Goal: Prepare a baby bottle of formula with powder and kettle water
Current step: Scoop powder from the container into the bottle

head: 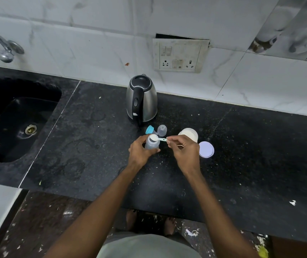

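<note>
My left hand [139,150] grips a clear baby bottle [152,143] standing on the black counter. My right hand [183,148] pinches the handle of a small white scoop [159,139], whose bowl of powder sits over the bottle's open mouth. Just behind my right hand stands the open tub of white powder [188,134], with its round lid [206,149] lying to the right. The bottle's blue ring with teat [149,130] and the clear cap [162,130] lie behind the bottle. A steel kettle [142,98] with a black handle stands farther back.
A black sink [18,116] with a drain lies at the left, with a chrome tap [3,47] above it. A socket panel [179,55] is on the tiled wall behind the kettle. The counter's front edge [167,207] runs just above my feet.
</note>
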`<state>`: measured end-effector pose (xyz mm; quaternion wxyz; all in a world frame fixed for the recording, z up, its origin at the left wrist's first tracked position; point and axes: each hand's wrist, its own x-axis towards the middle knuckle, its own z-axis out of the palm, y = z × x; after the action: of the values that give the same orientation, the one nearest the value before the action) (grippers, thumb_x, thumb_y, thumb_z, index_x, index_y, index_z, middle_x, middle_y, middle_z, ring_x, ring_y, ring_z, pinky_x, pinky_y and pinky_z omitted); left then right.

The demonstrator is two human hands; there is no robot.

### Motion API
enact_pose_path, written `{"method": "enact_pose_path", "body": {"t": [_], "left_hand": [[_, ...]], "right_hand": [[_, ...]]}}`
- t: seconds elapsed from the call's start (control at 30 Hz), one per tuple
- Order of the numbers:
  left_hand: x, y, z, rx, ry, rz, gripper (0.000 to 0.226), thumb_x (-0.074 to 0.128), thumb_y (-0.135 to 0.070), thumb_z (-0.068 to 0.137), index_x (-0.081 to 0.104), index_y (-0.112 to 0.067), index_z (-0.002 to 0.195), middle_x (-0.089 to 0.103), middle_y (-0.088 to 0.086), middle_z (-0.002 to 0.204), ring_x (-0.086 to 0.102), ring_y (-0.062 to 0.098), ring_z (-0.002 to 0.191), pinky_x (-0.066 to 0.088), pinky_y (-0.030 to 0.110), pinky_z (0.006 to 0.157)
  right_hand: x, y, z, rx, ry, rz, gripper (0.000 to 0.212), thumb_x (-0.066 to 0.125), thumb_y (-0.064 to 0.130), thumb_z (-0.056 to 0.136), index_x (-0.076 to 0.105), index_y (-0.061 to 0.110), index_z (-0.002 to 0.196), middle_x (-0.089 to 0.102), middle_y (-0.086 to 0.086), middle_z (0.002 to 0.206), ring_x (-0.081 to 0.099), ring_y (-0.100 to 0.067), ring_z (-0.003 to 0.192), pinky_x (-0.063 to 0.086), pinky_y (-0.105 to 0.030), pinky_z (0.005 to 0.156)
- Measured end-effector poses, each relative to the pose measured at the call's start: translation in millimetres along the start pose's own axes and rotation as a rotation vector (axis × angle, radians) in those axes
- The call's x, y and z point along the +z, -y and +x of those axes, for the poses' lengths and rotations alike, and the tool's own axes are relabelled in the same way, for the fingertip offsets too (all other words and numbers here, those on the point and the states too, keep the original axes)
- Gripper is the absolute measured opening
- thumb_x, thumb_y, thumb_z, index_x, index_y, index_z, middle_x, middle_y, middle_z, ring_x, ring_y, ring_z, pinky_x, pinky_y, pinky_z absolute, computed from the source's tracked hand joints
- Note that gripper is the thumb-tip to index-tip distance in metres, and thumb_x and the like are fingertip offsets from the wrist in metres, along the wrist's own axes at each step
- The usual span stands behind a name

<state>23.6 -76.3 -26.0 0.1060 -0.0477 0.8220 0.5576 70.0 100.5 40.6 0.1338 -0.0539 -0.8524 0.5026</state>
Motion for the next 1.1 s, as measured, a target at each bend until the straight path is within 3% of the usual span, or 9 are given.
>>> {"method": "enact_pose_path", "body": {"t": [0.17, 0.37, 0.83, 1.1], "left_hand": [[0.1, 0.7, 1.1, -0.012, 0.017, -0.007, 0.073, 0.097, -0.028, 0.064, 0.066, -0.029, 0.13, 0.073, -0.011, 0.124, 0.068, 0.011, 0.115, 0.056, 0.046, 0.104], [-0.1, 4.0, 4.4, -0.022, 0.036, -0.024, 0.078, 0.094, -0.044, 0.057, 0.067, -0.034, 0.129, 0.075, -0.014, 0.12, 0.07, 0.01, 0.114, 0.057, 0.046, 0.103], [3.3, -6.0, 8.0, -0.025, 0.033, -0.009, 0.073, 0.097, -0.025, 0.066, 0.067, -0.027, 0.131, 0.073, -0.017, 0.114, 0.069, 0.011, 0.112, 0.054, 0.046, 0.107], [7.0, -5.1, 7.9, -0.033, 0.042, 0.035, 0.069, 0.097, -0.034, 0.061, 0.069, -0.035, 0.124, 0.075, -0.016, 0.116, 0.069, 0.014, 0.113, 0.048, 0.053, 0.11]], "right_hand": [[-2.7, 3.7, -8.5, -0.297, -0.022, -0.211, 0.016, 0.076, 0.0, 0.089, 0.079, 0.007, 0.103, 0.076, -0.002, 0.101, 0.071, -0.01, 0.093, 0.057, -0.022, 0.087], [-5.0, 3.6, -13.0, -0.432, -0.062, -0.285, 0.021, 0.077, -0.005, 0.086, 0.078, 0.002, 0.106, 0.076, -0.008, 0.105, 0.073, -0.017, 0.095, 0.059, -0.027, 0.09], [-1.2, -9.2, -13.0, -0.388, -0.074, -0.308, 0.02, 0.078, -0.004, 0.086, 0.08, 0.002, 0.104, 0.075, -0.008, 0.11, 0.074, -0.018, 0.096, 0.06, -0.03, 0.089], [-3.5, -14.8, -12.1, -0.389, -0.055, -0.338, 0.022, 0.079, -0.007, 0.082, 0.08, 0.001, 0.103, 0.075, -0.009, 0.108, 0.075, -0.02, 0.094, 0.062, -0.035, 0.086]]}}
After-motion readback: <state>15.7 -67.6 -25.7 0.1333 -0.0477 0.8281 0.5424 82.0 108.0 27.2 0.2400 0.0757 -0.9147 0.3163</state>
